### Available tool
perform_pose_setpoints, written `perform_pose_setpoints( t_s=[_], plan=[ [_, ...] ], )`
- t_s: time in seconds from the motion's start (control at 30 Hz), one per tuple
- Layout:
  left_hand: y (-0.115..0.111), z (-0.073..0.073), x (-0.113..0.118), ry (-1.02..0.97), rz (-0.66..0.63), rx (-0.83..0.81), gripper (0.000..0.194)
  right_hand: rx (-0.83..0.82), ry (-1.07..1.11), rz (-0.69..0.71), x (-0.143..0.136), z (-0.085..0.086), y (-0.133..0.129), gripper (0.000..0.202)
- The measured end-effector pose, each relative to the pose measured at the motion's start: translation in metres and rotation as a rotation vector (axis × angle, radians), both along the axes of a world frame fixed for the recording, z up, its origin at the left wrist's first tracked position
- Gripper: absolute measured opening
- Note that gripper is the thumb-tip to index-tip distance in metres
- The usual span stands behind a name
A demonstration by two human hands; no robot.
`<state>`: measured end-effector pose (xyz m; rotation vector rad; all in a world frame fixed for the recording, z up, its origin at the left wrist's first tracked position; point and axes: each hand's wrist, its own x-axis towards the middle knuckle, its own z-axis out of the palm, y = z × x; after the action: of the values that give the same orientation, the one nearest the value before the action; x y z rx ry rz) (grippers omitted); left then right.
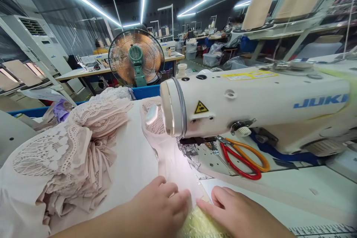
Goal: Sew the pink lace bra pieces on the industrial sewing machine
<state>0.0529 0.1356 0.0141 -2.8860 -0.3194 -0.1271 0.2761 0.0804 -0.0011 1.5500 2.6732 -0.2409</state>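
A strip of pale pink fabric with a lace end (174,165) runs toward me from under the head of a white sewing machine (212,100). Curled over this fabric from the left is my left hand (164,206), its fingers closed on it. My right hand (235,210) is closed at the fabric's right edge, one fingertip pressed against it; its thumb is hidden. Under and between both hands lies a shiny yellowish patch (202,221) on the table edge. The needle area is lit and partly hidden by the machine head.
A heap of pink lace pieces (80,134) lies at the left. Scissors with red and orange handles (242,158) rest under the machine arm. A ruler tape (323,229) edges the table at the lower right. Beyond stand a large fan (136,57) and other sewing stations.
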Motion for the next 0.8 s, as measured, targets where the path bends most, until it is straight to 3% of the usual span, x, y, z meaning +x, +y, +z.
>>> perform_pose_setpoints(
  t_s=[0.2, 0.47, 0.6, 0.8],
  plan=[
    [0.012, 0.019, -0.003, 0.154, 0.017, -0.080, 0.031, -0.113, 0.053, -0.004, 0.000, 0.000, 0.016, 0.038],
    [0.029, 0.016, -0.006, 0.097, 0.038, -0.075, 0.021, -0.032, -0.009, -0.045, -0.006, -0.003, 0.029, 0.049],
    [0.038, 0.018, -0.006, 0.113, 0.054, -0.094, 0.032, 0.010, 0.031, -0.079, -0.010, -0.002, 0.037, 0.045],
    [0.052, 0.016, -0.006, 0.123, 0.071, -0.105, 0.033, -0.137, -0.009, -0.180, -0.022, 0.013, 0.048, 0.043]
  ],
)
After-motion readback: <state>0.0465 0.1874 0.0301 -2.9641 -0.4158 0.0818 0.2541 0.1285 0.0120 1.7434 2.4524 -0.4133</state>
